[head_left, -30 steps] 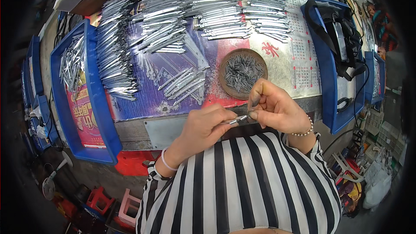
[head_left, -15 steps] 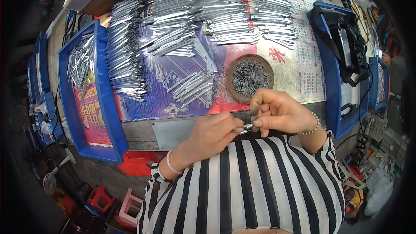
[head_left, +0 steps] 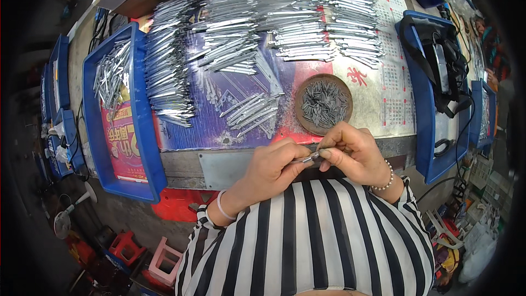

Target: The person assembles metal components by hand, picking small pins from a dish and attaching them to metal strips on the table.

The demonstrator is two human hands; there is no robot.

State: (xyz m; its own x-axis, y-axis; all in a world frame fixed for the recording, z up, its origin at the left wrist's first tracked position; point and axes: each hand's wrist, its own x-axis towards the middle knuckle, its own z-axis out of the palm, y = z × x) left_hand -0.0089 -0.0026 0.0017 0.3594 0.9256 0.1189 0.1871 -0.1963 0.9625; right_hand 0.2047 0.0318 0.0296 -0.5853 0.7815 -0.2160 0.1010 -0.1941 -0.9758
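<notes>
Close in front of my striped top, my left hand (head_left: 271, 169) is closed around slim silvery metal strips (head_left: 311, 157), whose ends stick out past the thumb; how many is hidden. Against those ends, my right hand (head_left: 355, 156) pinches with thumb and index finger. Whether a small separate piece is also between these fingertips I cannot make out. Just beyond the right hand stands a round brown bowl (head_left: 299, 115) holding many small dark pointed metal pieces (head_left: 327, 103). A small loose group of metal strips (head_left: 251, 112) lies on the table beyond my left hand.
Long rows of metal strips (head_left: 170, 66) cover the table's far half. A blue tray (head_left: 155, 153) with more strips stands at left. Another blue tray (head_left: 433, 167), holding black straps (head_left: 438, 66), stands at right. A metal plate (head_left: 222, 170) lies on the near edge.
My right fingers have closed in on the strip ends, and both hands are slightly higher in view. The whole scene has shifted a little to the right.
</notes>
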